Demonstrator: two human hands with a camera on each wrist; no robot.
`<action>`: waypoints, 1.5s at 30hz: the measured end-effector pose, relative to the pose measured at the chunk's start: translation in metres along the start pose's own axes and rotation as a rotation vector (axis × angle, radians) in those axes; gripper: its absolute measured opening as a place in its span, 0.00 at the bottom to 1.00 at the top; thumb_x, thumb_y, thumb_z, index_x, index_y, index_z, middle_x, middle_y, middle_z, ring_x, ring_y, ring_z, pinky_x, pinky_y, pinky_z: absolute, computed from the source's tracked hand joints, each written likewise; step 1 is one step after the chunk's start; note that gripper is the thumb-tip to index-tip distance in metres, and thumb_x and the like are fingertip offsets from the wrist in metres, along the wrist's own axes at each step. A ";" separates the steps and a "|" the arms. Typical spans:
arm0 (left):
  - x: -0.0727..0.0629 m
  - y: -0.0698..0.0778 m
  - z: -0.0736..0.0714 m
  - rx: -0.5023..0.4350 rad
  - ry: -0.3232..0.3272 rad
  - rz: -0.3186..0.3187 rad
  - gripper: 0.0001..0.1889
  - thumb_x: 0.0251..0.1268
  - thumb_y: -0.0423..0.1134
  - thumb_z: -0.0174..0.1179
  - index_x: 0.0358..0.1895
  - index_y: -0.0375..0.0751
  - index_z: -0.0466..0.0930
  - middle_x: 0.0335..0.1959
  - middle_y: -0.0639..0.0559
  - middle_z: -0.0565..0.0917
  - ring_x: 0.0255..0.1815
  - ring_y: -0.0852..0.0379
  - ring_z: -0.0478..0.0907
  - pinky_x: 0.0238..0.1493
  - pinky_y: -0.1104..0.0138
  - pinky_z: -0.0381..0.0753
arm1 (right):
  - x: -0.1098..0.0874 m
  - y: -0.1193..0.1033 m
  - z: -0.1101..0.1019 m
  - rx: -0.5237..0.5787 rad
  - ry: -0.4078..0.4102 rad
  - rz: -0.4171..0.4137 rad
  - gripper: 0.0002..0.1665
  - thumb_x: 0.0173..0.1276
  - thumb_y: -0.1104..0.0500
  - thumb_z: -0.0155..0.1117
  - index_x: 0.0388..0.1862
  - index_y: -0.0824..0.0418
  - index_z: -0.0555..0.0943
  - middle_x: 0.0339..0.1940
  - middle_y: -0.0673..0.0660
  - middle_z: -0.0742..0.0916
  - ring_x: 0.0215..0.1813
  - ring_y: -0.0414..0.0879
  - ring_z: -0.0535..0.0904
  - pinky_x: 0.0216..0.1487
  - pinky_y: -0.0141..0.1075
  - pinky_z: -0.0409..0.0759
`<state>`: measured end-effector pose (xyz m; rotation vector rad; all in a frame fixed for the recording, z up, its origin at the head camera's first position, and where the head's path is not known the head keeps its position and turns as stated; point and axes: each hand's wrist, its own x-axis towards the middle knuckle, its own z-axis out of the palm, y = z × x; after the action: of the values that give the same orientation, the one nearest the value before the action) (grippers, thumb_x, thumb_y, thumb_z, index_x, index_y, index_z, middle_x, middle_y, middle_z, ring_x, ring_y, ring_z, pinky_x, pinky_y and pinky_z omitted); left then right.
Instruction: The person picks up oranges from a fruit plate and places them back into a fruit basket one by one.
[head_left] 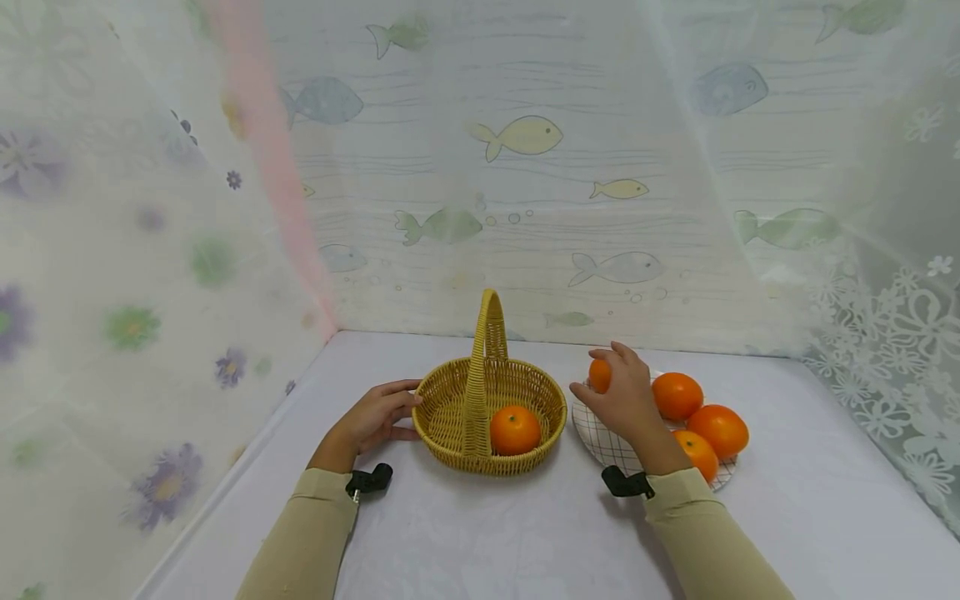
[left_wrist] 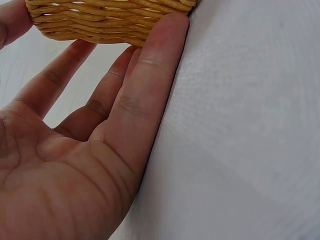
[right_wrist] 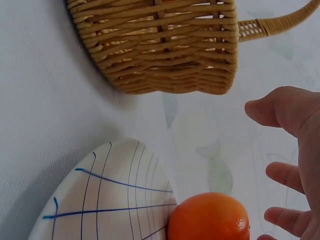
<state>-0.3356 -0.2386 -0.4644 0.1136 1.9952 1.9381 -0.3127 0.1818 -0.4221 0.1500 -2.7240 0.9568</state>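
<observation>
Hovers with right hand point(head_left: 626, 398), fingers apart, above leftmost orange fruit point(head_left: 599, 377) on plate point(head_left: 603, 442) toward far right corner of desk point(head_left: 480, 542), probably light, firm, slippery, best gripped round its middle, with left hand point(head_left: 375, 418), fingers apart, against basket point(head_left: 450, 452).

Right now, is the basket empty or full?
Neither: the basket is partly filled, as the head view shows one orange inside and bare woven bottom to its left.
</observation>
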 end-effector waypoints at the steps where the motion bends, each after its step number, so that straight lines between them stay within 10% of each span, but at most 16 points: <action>1: 0.000 0.000 0.000 0.001 -0.001 0.000 0.30 0.74 0.43 0.62 0.76 0.44 0.69 0.71 0.41 0.76 0.61 0.49 0.83 0.52 0.47 0.88 | 0.000 0.001 0.000 -0.003 0.002 0.005 0.41 0.66 0.42 0.73 0.73 0.58 0.73 0.83 0.66 0.60 0.79 0.73 0.55 0.69 0.69 0.72; 34: 0.002 -0.001 -0.001 -0.001 -0.001 -0.005 0.30 0.74 0.43 0.62 0.76 0.44 0.69 0.70 0.41 0.77 0.59 0.49 0.83 0.52 0.47 0.88 | 0.004 0.019 0.002 -0.007 -0.097 0.128 0.46 0.67 0.43 0.70 0.80 0.54 0.66 0.85 0.72 0.47 0.77 0.78 0.59 0.71 0.74 0.64; 45: 0.000 0.001 0.000 0.003 -0.007 -0.002 0.29 0.75 0.42 0.61 0.76 0.43 0.68 0.70 0.41 0.77 0.59 0.50 0.83 0.52 0.46 0.88 | 0.005 0.022 0.004 -0.010 -0.100 0.099 0.41 0.67 0.48 0.69 0.77 0.51 0.68 0.80 0.74 0.61 0.73 0.75 0.65 0.68 0.73 0.69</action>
<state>-0.3354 -0.2392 -0.4637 0.1188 1.9934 1.9314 -0.3220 0.1970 -0.4370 0.0635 -2.8509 0.9869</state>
